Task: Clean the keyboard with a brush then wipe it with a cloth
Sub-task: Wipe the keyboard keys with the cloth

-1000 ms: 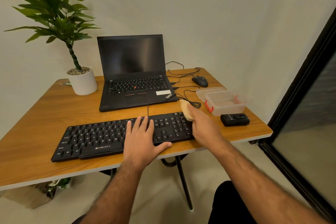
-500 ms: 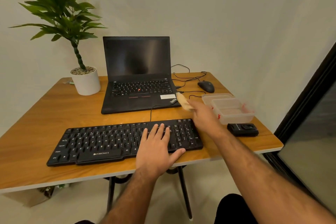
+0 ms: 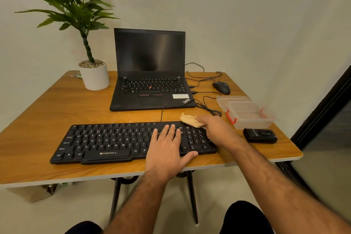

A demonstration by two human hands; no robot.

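Observation:
A black keyboard [image 3: 106, 140] lies along the front of the wooden table [image 3: 47, 119]. My left hand [image 3: 167, 150] rests flat on its right half, fingers spread, thumb at the front edge. My right hand [image 3: 216, 129] grips a crumpled tan cloth [image 3: 190, 119] and holds it at the keyboard's far right corner, above the number pad. No brush is in view.
An open black laptop [image 3: 150, 81] stands behind the keyboard, a potted plant [image 3: 94, 74] to its left. At the right are a mouse [image 3: 221, 87], loose cables [image 3: 209, 107], a clear plastic box with red clips [image 3: 247, 113] and a small black device [image 3: 260, 135].
My right hand has come back from beyond the keyboard and brought the cloth down onto its far right corner. My left hand stays flat on the keys.

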